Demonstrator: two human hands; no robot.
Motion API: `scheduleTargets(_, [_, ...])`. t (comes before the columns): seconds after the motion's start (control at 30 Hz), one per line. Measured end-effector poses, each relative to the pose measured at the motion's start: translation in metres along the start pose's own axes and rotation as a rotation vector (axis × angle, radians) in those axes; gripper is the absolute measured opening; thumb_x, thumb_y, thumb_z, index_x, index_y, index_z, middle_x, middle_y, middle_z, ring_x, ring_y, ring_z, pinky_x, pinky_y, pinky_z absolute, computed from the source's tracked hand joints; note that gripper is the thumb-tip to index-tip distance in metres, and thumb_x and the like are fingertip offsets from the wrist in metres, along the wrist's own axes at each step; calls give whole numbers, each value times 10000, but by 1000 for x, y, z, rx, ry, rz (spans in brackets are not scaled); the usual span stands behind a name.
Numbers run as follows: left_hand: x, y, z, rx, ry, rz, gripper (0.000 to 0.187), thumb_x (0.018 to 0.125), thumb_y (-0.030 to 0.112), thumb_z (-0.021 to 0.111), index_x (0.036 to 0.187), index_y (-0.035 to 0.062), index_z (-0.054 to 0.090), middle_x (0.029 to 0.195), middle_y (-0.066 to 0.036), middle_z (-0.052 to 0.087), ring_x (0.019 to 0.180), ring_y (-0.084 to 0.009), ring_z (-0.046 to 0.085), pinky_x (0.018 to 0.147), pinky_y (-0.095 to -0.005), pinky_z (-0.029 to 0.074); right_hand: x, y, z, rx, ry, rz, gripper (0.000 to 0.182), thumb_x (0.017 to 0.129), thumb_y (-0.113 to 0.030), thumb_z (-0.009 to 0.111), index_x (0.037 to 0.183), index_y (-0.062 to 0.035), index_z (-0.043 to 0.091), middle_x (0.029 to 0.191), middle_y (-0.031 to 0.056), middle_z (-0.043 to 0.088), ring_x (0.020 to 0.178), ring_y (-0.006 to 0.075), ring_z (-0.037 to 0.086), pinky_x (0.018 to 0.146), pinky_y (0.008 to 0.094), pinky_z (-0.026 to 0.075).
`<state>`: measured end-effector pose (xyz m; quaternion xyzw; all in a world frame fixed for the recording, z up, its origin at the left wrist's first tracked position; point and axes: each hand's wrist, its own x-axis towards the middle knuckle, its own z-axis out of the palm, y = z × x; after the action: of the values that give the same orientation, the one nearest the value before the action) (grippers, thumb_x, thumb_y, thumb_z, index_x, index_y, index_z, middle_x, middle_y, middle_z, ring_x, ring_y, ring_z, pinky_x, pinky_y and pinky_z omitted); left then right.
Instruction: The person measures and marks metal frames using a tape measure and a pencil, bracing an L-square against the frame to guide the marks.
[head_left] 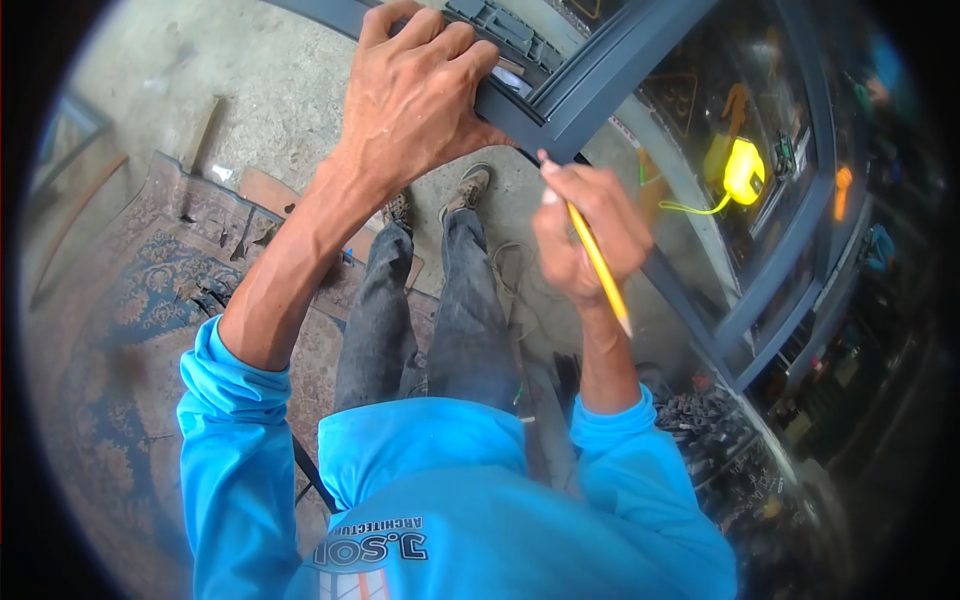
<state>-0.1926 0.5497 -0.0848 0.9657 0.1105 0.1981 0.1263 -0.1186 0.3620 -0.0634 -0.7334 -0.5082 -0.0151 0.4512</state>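
My left hand (412, 98) is wrapped over the edge of a dark grey metal frame (585, 105), fingers curled across its top and thumb stretched along the side towards the corner. A yellow pencil (595, 255) is held in my right hand (603, 222), which is slightly blurred. The pencil slants down towards my body, and its lower end points away from the frame. One right fingertip is right at the frame's corner. Inside the frame, near my left fingers, lie grey slotted profile pieces (505, 32).
A yellow tape measure (742, 172) with a strap lies to the right, among tools behind grey bars. An orange object (842, 192) is farther right. Below are a worn patterned carpet (165, 290), concrete floor (265, 60), a wooden stick (203, 133) and my shoes (468, 187).
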Motion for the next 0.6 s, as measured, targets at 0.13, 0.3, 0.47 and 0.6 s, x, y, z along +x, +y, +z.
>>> scheduleTargets(0.13, [0,0,1,-1,18,7,621,438,517,827,871,126,617,784,9,554,842,-191,533,956,-384,331,5,0,1,21,-22,-7,247,647,94,605,885,34,635,746,127,617,599,248,586,532,319,482])
scheduleTargets(0.3, [0,0,-1,8,24,9,612,434,513,825,859,130,610,784,5,549,842,-193,535,953,-384,334,-1,1,-9,47,-89,-18,253,643,100,603,883,28,636,740,124,607,599,248,583,532,324,483])
scheduleTargets(0.47, [5,-1,-1,3,33,3,570,441,497,813,818,131,590,767,4,538,816,-193,537,934,-378,345,15,-14,-9,178,-87,-10,238,661,88,596,886,33,653,753,133,624,600,245,594,535,313,492])
scheduleTargets(0.6, [-1,4,-2,-30,42,26,542,452,493,809,771,131,562,728,15,517,781,-185,532,920,-372,352,15,-6,-19,71,-1,81,241,687,80,606,914,24,662,768,129,627,618,228,603,547,302,493])
